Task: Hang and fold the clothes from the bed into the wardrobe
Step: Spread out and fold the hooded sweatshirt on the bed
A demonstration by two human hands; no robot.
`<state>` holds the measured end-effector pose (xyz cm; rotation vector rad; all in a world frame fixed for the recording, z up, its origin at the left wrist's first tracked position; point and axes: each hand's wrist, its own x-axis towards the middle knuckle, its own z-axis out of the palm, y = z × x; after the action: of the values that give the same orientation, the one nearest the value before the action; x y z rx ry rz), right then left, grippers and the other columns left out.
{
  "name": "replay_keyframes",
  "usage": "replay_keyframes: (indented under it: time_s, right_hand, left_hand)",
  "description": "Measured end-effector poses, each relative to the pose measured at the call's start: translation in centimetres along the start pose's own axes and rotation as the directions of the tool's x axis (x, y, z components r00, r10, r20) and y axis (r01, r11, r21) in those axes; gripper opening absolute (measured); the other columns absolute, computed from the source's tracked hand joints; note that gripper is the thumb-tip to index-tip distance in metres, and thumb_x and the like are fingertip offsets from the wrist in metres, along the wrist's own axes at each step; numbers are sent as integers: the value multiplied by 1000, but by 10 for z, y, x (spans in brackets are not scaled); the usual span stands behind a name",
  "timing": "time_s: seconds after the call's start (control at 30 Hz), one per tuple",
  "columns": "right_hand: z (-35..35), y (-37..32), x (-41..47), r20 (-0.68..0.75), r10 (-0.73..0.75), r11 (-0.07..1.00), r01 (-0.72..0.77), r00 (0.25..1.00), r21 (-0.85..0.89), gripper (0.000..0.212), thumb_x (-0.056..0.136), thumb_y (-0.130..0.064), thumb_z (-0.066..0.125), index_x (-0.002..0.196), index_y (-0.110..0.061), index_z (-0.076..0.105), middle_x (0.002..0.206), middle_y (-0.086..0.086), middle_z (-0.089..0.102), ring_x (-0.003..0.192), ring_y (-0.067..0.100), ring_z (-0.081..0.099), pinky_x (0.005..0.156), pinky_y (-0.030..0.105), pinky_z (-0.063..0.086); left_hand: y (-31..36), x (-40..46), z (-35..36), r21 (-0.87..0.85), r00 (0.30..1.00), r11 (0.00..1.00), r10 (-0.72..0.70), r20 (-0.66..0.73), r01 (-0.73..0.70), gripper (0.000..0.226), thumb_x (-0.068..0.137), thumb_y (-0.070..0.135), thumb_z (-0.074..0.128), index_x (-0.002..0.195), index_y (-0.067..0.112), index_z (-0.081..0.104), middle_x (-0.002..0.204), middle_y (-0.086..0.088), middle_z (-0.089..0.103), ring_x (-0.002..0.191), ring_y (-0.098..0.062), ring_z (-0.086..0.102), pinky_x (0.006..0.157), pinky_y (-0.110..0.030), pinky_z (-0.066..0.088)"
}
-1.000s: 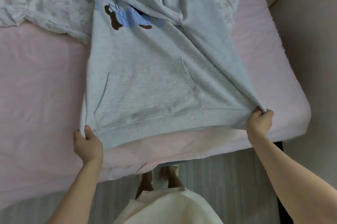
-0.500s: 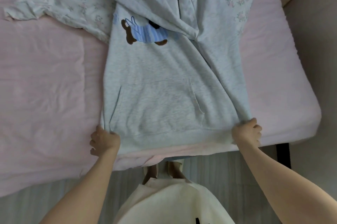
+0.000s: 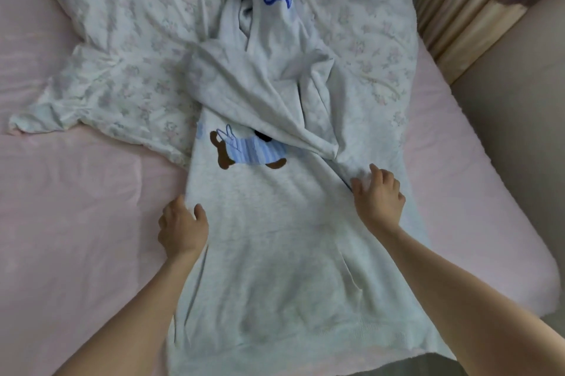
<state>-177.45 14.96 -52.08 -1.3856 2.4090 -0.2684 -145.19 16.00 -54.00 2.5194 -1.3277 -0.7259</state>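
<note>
The grey hoodie [image 3: 275, 238] lies front-up on the bed [image 3: 76, 207], long axis running hem-near to hood-far; the right hand [image 3: 379, 195], fingers spread on its twisted sleeve, sits nearest that bunch, while the left hand [image 3: 182, 226] pinches the opposite side edge.

From my feed it's mostly one bed with a pink sheet [image 3: 76, 222] filling the view. A crumpled white floral duvet [image 3: 122, 70] lies across its far half. Top right there's a striped beige curtain [image 3: 452, 18] with a dark patterned bit, beside a plain beige wall [image 3: 519, 106]. Soft, even light.
</note>
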Motion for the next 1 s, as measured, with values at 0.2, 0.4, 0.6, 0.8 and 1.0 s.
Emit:
replay_keyframes:
  time_s: [0.2, 0.4, 0.6, 0.8, 1.0]
  right_hand:
    - [17, -18, 46, -68, 53, 999, -53, 996, 3, 25, 97, -27, 45, 108, -9, 58, 112, 10, 57, 105, 31, 49, 84, 40, 36]
    - [-13, 5, 69, -191, 377, 907, -320, 906, 273, 18, 93, -20, 39, 104, -12, 51, 105, 13, 61, 90, 33, 55, 75, 34, 37]
    - [-40, 35, 99, -164, 554, 811, -484, 816, 330, 23, 94, -20, 37, 110, -7, 50, 113, 20, 58, 101, 38, 55, 83, 40, 40]
    - [-26, 6, 96, -149, 77, 997, -74, 986, 28, 59, 77, -11, 54, 134, -15, 42, 134, 13, 41, 124, 32, 38, 103, 49, 23]
    - [-7, -50, 118, 255, -453, 743, 520, 854, -421, 84, 86, -37, 54, 149, -36, -2, 152, 1, 17, 143, 28, 7, 109, 56, 7]
  left_hand:
    - [33, 70, 12, -100, 992, 990, 103, 67, -96, 47, 97, 28, 45, 137, 5, 36, 135, -21, 45, 122, -39, 43, 98, -50, 38]
    - [51, 77, 13, 7, 1000, 1000, 11, 20, -11, 35, 98, 20, 45, 123, -4, 45, 128, -24, 51, 116, -41, 50, 91, -48, 42]
    - [66, 69, 19, 103, 996, 992, -76, 55, 70, 34, 95, 18, 50, 120, -4, 45, 126, -25, 51, 115, -41, 50, 89, -49, 41]
    - [107, 67, 22, 3, 1000, 1000, -25, 0, 25, 65, 85, 21, 61, 140, 4, 29, 141, -20, 34, 129, -37, 34, 99, -51, 34]
    - [139, 92, 22, -108, 995, 989, 101, -3, -101, 73, 89, 26, 61, 148, 12, 21, 146, -16, 37, 127, -36, 42, 100, -50, 39]
